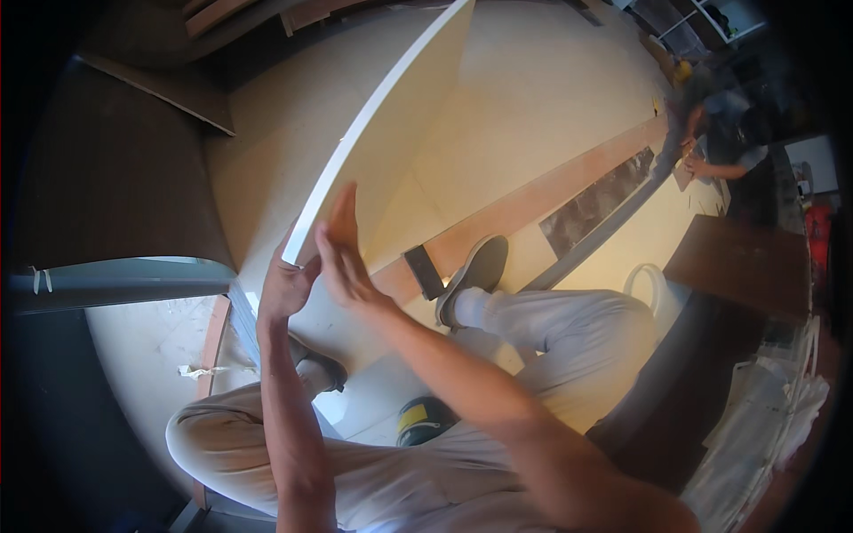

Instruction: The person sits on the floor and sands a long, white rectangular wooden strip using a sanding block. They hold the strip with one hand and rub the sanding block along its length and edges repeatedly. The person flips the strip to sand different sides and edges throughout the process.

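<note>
A large flat panel (416,100) stands on edge in front of me, its long white edge curving upward in the fisheye view. Its near lower end rests in my left hand (286,286), with the thumb on the right side and the fingers partly hidden behind the panel. Against the right face lies my right hand (346,260), palm flat and fingers stretched out; it does not close around the panel. Both forearms reach out over my bent legs. Below them, between my thighs, sits a dark green round object (425,421) with a yellow label.
A long wooden board (533,200) and a dark strip (600,200) lie on the floor. Dark panels (113,166) stand at left. A brown board (740,263) and a white bucket (650,293) are at right. Another person (720,133) works with a small piece at upper right.
</note>
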`<state>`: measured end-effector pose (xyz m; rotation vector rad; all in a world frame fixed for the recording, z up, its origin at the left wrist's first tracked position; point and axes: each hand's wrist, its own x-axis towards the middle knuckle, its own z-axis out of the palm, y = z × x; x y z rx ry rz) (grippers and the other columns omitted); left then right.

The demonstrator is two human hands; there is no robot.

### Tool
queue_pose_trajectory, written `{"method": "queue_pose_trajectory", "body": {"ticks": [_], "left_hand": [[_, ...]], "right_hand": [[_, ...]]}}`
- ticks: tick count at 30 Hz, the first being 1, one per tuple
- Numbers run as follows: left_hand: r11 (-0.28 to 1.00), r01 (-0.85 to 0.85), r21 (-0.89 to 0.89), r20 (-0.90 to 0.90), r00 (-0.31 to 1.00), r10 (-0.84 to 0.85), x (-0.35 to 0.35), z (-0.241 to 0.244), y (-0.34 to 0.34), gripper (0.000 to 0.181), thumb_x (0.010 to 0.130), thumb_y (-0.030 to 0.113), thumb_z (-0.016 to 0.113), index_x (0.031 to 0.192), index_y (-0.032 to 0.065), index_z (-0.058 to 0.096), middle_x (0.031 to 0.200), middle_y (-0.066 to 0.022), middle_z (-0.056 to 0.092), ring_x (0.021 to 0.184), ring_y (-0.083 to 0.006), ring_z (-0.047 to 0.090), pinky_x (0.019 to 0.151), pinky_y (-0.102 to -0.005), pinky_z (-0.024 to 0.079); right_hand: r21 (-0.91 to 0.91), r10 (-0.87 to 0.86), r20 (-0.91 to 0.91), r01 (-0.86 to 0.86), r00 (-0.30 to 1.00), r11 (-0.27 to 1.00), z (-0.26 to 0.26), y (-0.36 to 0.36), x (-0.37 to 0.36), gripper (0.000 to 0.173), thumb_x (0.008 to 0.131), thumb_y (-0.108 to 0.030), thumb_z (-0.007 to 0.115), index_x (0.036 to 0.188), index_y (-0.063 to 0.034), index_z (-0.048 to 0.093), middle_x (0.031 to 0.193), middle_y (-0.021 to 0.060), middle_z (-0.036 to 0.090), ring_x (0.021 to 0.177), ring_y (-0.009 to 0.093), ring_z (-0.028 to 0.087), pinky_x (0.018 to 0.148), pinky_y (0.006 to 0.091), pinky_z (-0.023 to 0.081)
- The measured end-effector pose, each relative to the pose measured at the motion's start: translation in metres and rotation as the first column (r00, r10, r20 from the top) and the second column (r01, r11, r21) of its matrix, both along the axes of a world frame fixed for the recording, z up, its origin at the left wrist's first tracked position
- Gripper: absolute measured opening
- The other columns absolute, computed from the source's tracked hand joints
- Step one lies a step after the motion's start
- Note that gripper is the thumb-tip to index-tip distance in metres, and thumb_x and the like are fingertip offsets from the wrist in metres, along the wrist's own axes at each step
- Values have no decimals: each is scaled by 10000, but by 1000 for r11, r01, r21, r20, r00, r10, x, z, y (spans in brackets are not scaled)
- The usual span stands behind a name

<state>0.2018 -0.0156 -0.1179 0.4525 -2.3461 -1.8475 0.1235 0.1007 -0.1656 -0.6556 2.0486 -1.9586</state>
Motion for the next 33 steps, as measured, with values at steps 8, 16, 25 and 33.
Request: {"method": "queue_pose_trajectory", "body": {"ticks": [8,16,25,33], "left_hand": [[987,-142,-71,10,990,143,1,11,7,475,930,76,692,1390,-14,618,1231,-107,712,1145,-215,646,1027,-361,494],[920,-369,130,-19,927,374,-3,26,21,687,924,167,766,1524,-13,481,1363,-132,644,1243,-219,616,1060,-355,490],[949,-306,-69,19,951,308,0,25,32,532,932,52,729,1455,17,636,1255,-122,749,1140,-194,675,1016,-342,519],[970,-206,-127,-63,978,199,-8,26,36,656,824,-90,637,1466,42,627,1389,-179,690,1247,-295,661,1068,-361,496]], "right_hand": [[546,-270,2,226,963,807,-103,100,-7,319,945,-300,733,1143,-54,781,948,251,760,875,436,740,825,539,575],[893,-88,-125,151,988,424,-156,135,-41,926,784,-438,825,1602,-248,437,1386,232,490,1327,428,433,1105,580,377],[895,-66,-44,69,997,440,-182,151,-4,923,851,-59,757,1661,-241,353,1389,270,470,1289,472,467,1082,554,432],[443,-537,266,394,800,805,-84,98,-62,833,899,-146,694,1621,-5,302,1164,222,644,986,287,649,876,402,545]]}}
